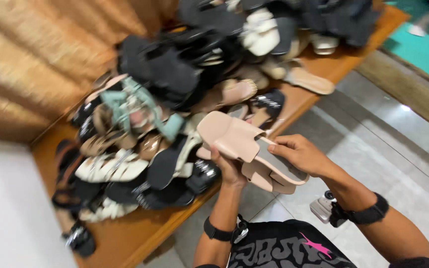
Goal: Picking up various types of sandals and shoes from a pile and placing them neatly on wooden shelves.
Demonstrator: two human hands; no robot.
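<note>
A pale pink sandal (232, 139) with a wide strap is held up over the front edge of a wooden bench (130, 238). My left hand (229, 168) grips it from below, near a second pink sole (269, 181) underneath. My right hand (299, 154) pinches the sandal's strap edge from the right. Both wrists wear black bands, and a small white device (322, 208) hangs at the right wrist.
A big heap of sandals covers the bench: black ones (165, 69), a mint green strappy one (135, 106), white ones (107, 168) and tan ones (309, 79). A woven brown wall (31, 59) stands behind. Grey floor tiles (373, 149) lie to the right.
</note>
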